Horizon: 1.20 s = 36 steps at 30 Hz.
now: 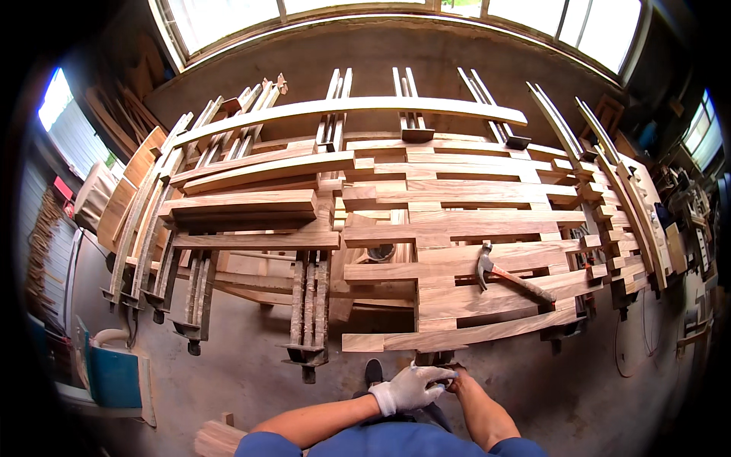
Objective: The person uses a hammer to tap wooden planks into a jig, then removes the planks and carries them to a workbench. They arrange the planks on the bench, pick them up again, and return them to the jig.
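Observation:
My left hand (pixel 410 388), in a white glove, meets my bare right hand (pixel 457 381) close to my body. Both are closed around the near end of a dark metal bar clamp (pixel 435 356); the small part between their fingers is hidden. Just beyond them lies a slatted wooden assembly (pixel 457 335), its crosswise boards joined with short blocks and gaps. A claw hammer (pixel 521 282) with a reddish-brown handle rests on its right half, head toward the left.
Several long bar clamps (pixel 308 305) run under the wood and jut toward me. Loose beams (pixel 244 204) are stacked on the left, and a long board (pixel 350 109) spans the far side. A blue bin (pixel 114 375) stands at lower left, near wood offcuts (pixel 217 439).

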Each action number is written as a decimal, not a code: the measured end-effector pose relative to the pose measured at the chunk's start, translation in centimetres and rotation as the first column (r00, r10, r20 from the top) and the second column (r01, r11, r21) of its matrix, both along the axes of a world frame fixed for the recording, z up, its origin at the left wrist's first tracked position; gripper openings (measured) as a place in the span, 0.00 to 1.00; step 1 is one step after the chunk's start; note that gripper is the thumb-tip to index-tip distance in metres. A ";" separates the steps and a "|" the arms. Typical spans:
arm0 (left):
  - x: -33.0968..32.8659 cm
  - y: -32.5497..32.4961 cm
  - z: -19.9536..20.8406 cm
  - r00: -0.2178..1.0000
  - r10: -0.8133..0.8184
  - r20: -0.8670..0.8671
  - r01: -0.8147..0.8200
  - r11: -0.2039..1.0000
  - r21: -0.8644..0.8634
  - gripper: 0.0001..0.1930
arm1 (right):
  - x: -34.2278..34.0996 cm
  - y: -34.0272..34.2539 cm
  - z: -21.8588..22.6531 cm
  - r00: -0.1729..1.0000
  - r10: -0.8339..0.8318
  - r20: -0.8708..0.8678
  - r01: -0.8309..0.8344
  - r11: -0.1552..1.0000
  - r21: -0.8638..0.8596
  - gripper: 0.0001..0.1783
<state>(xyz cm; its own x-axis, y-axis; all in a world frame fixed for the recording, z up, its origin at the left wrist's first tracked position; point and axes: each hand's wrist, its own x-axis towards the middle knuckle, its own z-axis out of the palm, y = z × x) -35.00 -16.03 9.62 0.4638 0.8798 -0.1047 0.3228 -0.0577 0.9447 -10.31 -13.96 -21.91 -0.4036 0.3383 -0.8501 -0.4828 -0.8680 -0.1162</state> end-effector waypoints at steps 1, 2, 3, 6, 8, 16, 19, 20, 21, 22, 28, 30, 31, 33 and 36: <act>0.0 0.0 0.5 1.000 0.023 -0.001 -0.023 1.000 0.000 0.23 | 0.5 0.1 -2.9 1.000 -0.016 0.020 0.016 1.000 0.002 0.23; 0.1 0.1 0.6 0.999 0.045 0.001 -0.045 0.999 0.002 0.23 | 1.1 0.2 -6.0 0.998 -0.036 0.043 0.035 0.999 0.007 0.23; 0.3 -0.2 0.2 0.997 0.069 -0.024 -0.069 0.998 -0.002 0.23 | 0.7 0.4 -7.3 0.998 -0.026 0.057 0.025 1.000 0.013 0.23; 0.2 -1.1 0.1 0.985 0.162 -0.066 -0.165 0.986 -0.033 0.23 | 0.0 0.1 -8.1 0.994 0.019 0.109 -0.019 1.000 -0.007 0.24; 0.7 -0.3 1.0 0.983 0.166 -0.080 -0.170 0.984 -0.050 0.23 | -0.3 0.2 -8.8 0.989 0.031 0.145 -0.032 1.000 -0.001 0.25; 1.9 -2.0 1.3 0.948 0.299 -0.109 -0.311 0.944 -0.110 0.23 | 0.6 -1.7 -14.7 0.973 0.126 0.194 -0.133 0.991 0.023 0.29; 2.6 -0.2 1.5 0.947 0.289 -0.140 -0.301 0.951 -0.075 0.21 | 0.5 -1.1 -18.7 1.000 -0.010 -0.010 0.011 0.998 0.067 0.30; 3.1 -0.3 1.4 0.947 0.294 -0.129 -0.306 0.948 -0.089 0.21 | 0.4 -0.9 -17.5 0.998 0.032 0.045 -0.034 0.998 0.047 0.30; 3.9 0.1 2.1 0.941 0.292 -0.171 -0.311 0.945 -0.102 0.20 | 0.6 -0.7 -16.2 0.993 0.079 0.084 -0.082 0.996 0.035 0.30; 4.1 -0.4 1.7 0.929 0.307 -0.204 -0.327 0.942 -0.073 0.20 | 0.7 -0.9 -14.6 0.987 0.123 0.100 -0.126 0.992 0.020 0.30; 2.9 -1.3 1.4 0.923 0.351 -0.161 -0.346 0.936 0.055 0.22 | -0.7 1.1 -5.6 0.982 0.187 0.026 -0.189 0.978 0.091 0.31; 2.0 -2.2 1.3 0.914 0.371 -0.164 -0.363 0.929 0.077 0.27 | -0.9 1.5 -0.8 0.959 0.188 -0.214 -0.165 0.979 0.120 0.31; 1.5 -3.0 1.2 0.902 0.414 -0.122 -0.396 0.907 0.145 0.28 | -0.7 1.0 1.4 0.918 0.186 -0.351 -0.156 0.981 0.111 0.32; -0.6 -4.6 1.6 0.883 0.470 0.002 -0.455 0.855 0.247 0.30 | 2.4 -0.9 1.9 0.967 0.254 -0.012 -0.251 0.962 0.111 0.31; -5.8 -8.7 1.9 0.851 0.526 0.006 -0.490 0.789 0.371 0.29 | 9.6 -5.9 -0.8 0.557 0.505 0.659 -0.628 0.775 -0.064 0.30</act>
